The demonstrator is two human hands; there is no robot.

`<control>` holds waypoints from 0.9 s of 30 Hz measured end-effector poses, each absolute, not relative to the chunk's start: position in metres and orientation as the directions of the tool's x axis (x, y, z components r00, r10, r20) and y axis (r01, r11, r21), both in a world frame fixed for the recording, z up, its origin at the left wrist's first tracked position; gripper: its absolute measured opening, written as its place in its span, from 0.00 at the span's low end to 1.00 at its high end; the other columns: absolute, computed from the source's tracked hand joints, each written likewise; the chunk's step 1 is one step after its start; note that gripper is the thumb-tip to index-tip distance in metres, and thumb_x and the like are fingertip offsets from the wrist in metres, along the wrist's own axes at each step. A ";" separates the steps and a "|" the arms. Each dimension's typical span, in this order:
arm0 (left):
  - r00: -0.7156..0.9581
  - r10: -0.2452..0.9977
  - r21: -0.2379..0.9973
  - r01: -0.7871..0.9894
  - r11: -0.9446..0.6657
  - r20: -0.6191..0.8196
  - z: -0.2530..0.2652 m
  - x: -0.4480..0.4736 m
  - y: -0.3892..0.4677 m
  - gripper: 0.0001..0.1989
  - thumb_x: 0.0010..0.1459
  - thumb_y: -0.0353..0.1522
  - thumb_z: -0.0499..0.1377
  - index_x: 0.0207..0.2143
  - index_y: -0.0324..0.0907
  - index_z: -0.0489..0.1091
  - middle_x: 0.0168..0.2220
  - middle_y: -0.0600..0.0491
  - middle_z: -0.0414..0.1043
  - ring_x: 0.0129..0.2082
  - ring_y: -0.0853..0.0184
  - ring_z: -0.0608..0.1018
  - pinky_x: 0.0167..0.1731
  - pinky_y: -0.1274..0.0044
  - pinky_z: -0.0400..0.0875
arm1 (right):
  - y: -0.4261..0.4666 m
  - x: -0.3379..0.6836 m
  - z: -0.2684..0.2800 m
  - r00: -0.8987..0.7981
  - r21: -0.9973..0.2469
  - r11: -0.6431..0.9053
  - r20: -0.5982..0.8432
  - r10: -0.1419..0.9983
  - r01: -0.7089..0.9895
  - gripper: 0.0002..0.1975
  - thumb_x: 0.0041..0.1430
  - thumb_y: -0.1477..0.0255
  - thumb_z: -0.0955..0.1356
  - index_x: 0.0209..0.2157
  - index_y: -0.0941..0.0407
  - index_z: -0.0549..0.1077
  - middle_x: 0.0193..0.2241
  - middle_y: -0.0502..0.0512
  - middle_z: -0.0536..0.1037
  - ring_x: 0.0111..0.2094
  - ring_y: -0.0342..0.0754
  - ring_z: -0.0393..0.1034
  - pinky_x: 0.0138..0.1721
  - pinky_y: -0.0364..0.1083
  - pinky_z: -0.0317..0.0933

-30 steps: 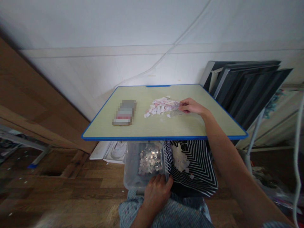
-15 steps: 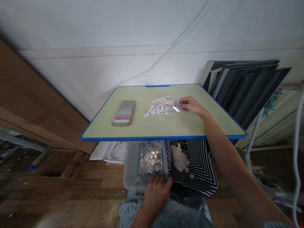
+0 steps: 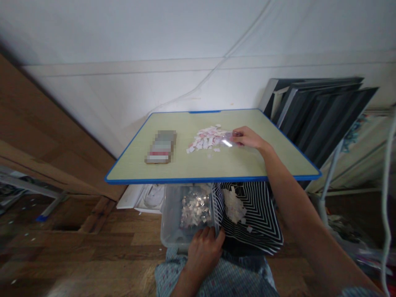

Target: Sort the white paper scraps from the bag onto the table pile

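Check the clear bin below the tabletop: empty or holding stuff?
Not empty: shiny, pale pieces lie heaped in the clear bin, with bare plastic showing to the left of the heap.

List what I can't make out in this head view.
All in the head view:
Block: its details are lost behind coarse pixels.
Paper scraps: any print is too small to read.
Left hand: its bent knuckles hide the fingertips.
Clear bin: the table hides its far end.
Clear plastic in the right hand: glare and blur obscure its outline.
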State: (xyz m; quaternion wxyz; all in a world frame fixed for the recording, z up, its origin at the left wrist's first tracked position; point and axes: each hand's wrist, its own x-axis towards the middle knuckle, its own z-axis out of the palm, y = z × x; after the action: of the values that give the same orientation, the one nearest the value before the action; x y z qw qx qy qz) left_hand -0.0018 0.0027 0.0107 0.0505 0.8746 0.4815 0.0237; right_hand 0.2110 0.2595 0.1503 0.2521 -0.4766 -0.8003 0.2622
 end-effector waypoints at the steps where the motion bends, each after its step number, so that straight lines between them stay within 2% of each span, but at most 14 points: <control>1: 0.536 0.844 0.111 0.839 -0.532 -0.010 0.011 -0.002 0.003 0.18 0.51 0.29 0.57 0.47 0.43 0.62 0.34 0.50 0.68 0.34 0.61 0.71 0.32 0.71 0.68 | 0.259 0.212 0.151 -0.402 -0.662 0.400 0.159 0.902 0.634 0.13 0.45 0.66 0.64 0.15 0.59 0.62 0.11 0.46 0.61 0.16 0.37 0.53 0.20 0.41 0.45; 5: 0.541 0.841 0.110 0.837 -0.535 -0.023 0.012 -0.002 0.003 0.18 0.51 0.29 0.57 0.47 0.42 0.62 0.34 0.50 0.68 0.34 0.60 0.71 0.32 0.71 0.68 | 0.259 0.216 0.153 -0.447 -0.688 0.385 0.099 0.889 0.615 0.13 0.45 0.67 0.65 0.15 0.59 0.62 0.10 0.46 0.60 0.15 0.37 0.52 0.21 0.41 0.46; 9: 0.544 0.839 0.114 0.834 -0.540 -0.013 0.012 -0.002 0.003 0.18 0.52 0.29 0.57 0.47 0.42 0.62 0.34 0.49 0.68 0.34 0.60 0.71 0.32 0.71 0.68 | 0.260 0.218 0.153 -0.378 -0.655 0.388 0.164 0.911 0.649 0.12 0.44 0.68 0.65 0.15 0.59 0.63 0.11 0.46 0.61 0.16 0.37 0.53 0.21 0.41 0.46; 15: 0.543 0.839 0.110 0.835 -0.539 -0.012 0.012 -0.002 0.003 0.18 0.52 0.29 0.56 0.47 0.42 0.61 0.34 0.49 0.68 0.33 0.61 0.71 0.31 0.71 0.68 | 0.258 0.216 0.153 -0.418 -0.670 0.399 0.144 0.897 0.625 0.12 0.45 0.69 0.65 0.15 0.59 0.62 0.10 0.46 0.60 0.15 0.37 0.53 0.20 0.41 0.46; 20: 0.541 0.841 0.116 0.836 -0.536 -0.018 0.011 -0.002 0.003 0.18 0.52 0.29 0.56 0.47 0.42 0.61 0.35 0.49 0.68 0.34 0.61 0.71 0.32 0.72 0.68 | 0.256 0.216 0.155 -0.492 -0.707 0.392 0.072 0.868 0.588 0.14 0.46 0.67 0.65 0.14 0.59 0.62 0.10 0.45 0.61 0.14 0.36 0.53 0.19 0.41 0.46; 27: 0.545 0.837 0.108 0.836 -0.538 -0.045 0.014 -0.001 0.004 0.18 0.53 0.30 0.57 0.47 0.41 0.62 0.35 0.48 0.68 0.34 0.60 0.71 0.32 0.70 0.68 | 0.252 0.216 0.159 -0.415 -0.726 0.398 0.169 0.894 0.561 0.12 0.45 0.68 0.65 0.15 0.59 0.62 0.10 0.46 0.61 0.15 0.37 0.53 0.19 0.41 0.47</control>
State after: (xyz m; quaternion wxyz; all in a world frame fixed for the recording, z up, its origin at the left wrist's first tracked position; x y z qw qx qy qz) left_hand -0.0012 0.0037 0.0141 0.0582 0.8769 0.4770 0.0060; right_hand 0.2160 0.2525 0.1592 0.2809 -0.4620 -0.7873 0.2962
